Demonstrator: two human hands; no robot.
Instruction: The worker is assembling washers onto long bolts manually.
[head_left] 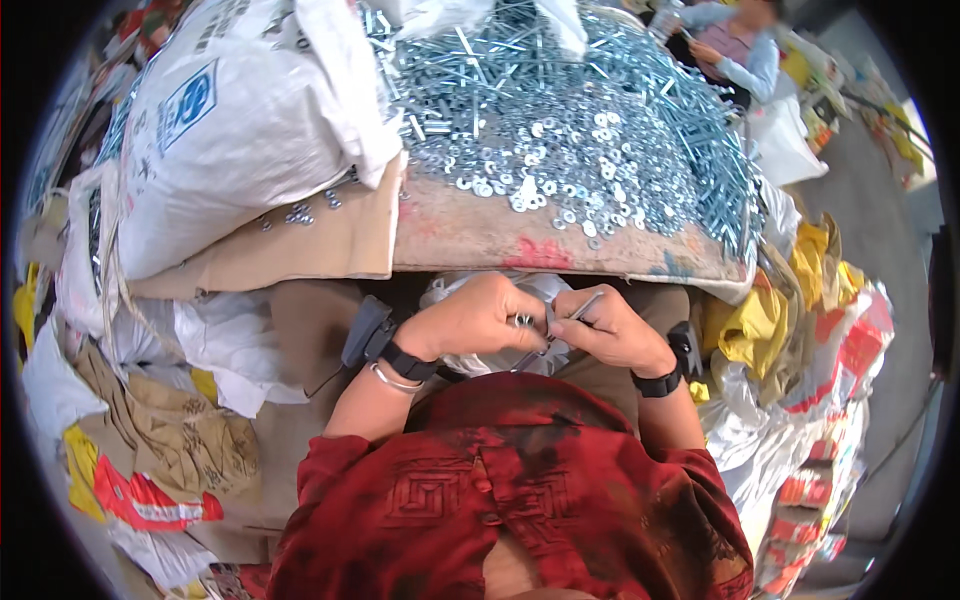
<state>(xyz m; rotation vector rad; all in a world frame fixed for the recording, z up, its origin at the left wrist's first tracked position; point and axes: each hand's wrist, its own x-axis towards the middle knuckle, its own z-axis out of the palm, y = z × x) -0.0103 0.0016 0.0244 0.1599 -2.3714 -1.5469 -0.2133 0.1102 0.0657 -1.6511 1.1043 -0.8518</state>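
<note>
the left hand (470,318) is curled nearly closed, its fingertips pinching a small silvery washer (522,320) just below the near edge of the counter (470,235). the right hand (612,332) is also closed, gripping a long silvery bolt (577,310) that slants up to the right from between its fingers, its lower end close to the washer. both hands meet over a white plastic bag (455,290) lying in the person's lap, just near of the counter edge. each wrist carries a black band, and the left wrist also has a thin metal bangle (393,381). on the counter, a loose heap of washers (560,160) spreads across the middle, with a pile of long bolts (690,130) to the far right of it. a big white woven sack (230,120) sits at the left on a sheet of cardboard (320,240), a few stray washers beside it. at the far right another person (735,50) in a light blue sleeve sits beyond the pile.
</note>
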